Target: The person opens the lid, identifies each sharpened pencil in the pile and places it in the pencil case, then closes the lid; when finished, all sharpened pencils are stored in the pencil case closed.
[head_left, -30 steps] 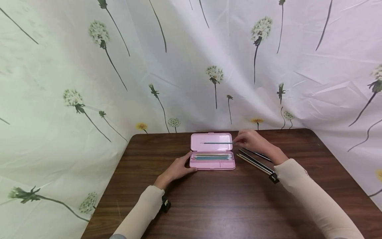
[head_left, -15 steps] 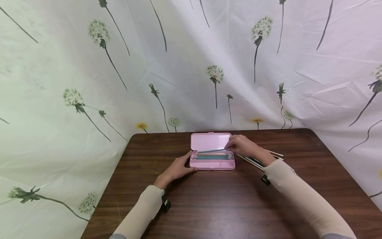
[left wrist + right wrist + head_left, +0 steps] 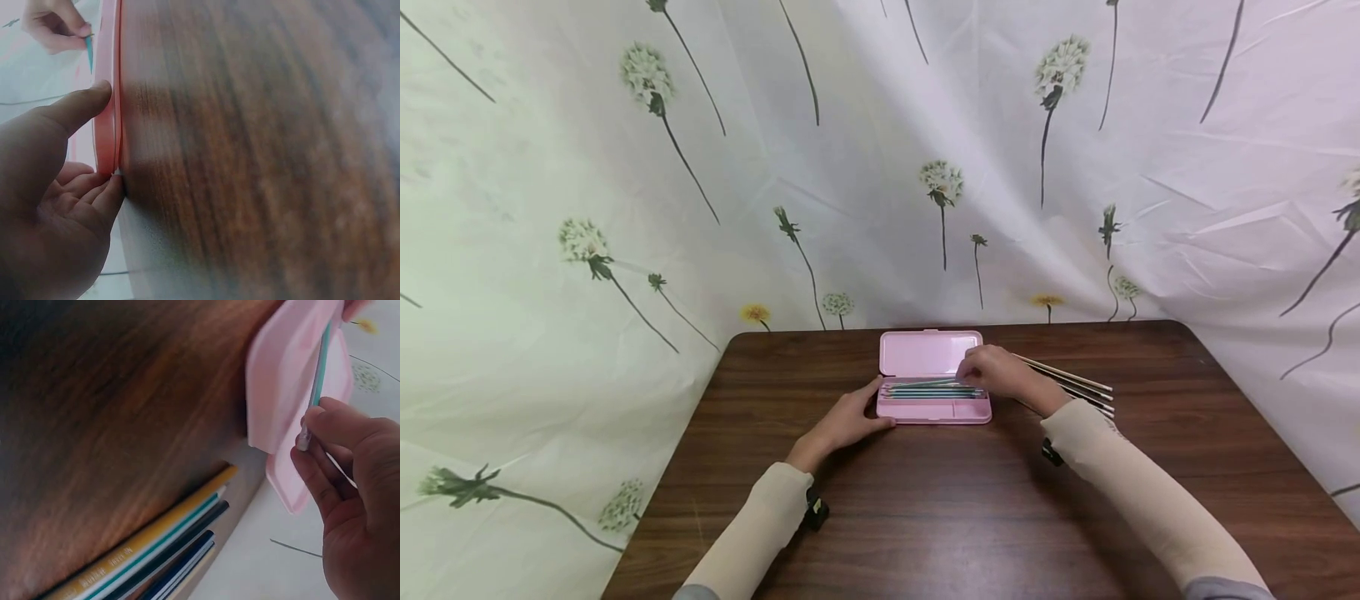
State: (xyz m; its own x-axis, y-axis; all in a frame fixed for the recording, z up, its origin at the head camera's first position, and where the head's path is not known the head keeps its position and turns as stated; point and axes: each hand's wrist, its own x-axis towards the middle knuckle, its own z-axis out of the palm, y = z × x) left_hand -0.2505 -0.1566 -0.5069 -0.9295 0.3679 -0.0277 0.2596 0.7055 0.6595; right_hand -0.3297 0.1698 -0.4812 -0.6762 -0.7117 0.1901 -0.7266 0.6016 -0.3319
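Observation:
A pink pencil case (image 3: 917, 412) lies on the table with its lid (image 3: 917, 354) folded back toward the wall. Several teal pencils (image 3: 925, 395) lie lengthwise in its rear compartment. My left hand (image 3: 842, 419) grips the case's left end, thumb at the front corner and fingers at the back. Over the right end of the case, my right hand (image 3: 1000, 373) pinches a teal pencil (image 3: 321, 369) near its eraser end between thumb and fingers. The pencil's other end points left, low over the rear compartment.
Several loose pencils (image 3: 1078, 387), among them a yellow pencil (image 3: 134, 547) and dark ones, lie on the brown wooden table (image 3: 910, 508) right of the case, partly hidden by my right arm. A flower-printed cloth (image 3: 865, 167) hangs behind the table's back edge.
My right hand has brought the teal pencil left and down from over the lid to the rear compartment. More of the loose pencils' far ends now shows. My left hand stays in place.

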